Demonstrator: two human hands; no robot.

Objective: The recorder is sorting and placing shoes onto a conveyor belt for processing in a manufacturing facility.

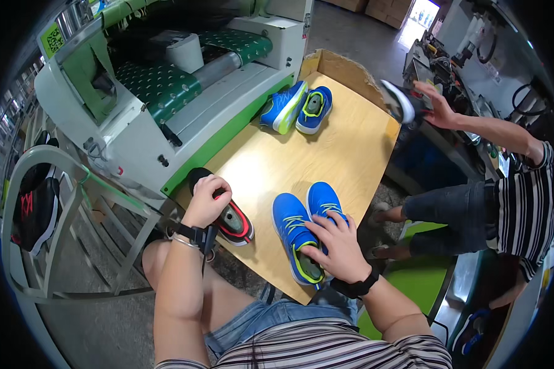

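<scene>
Your right hand (341, 249) lay across the blue shoes (287, 212), fingers apart; the pair sat side by side on the near part of the desk (357, 132), toes away from you. Your left hand (210, 200) was curled over the black-and-red shoe (243, 229) near the desk's left edge, fingertips bunched; could not tell whether they gripped. Handling, judged by eye: uppers soft and giving, soles stiffer and less slippery, nothing fragile. Grey forms (310, 269) filled the openings, probably adding weight and firmness. Surest hold likely lay around the heel and sole edge; the laces seemed too yielding.
</scene>
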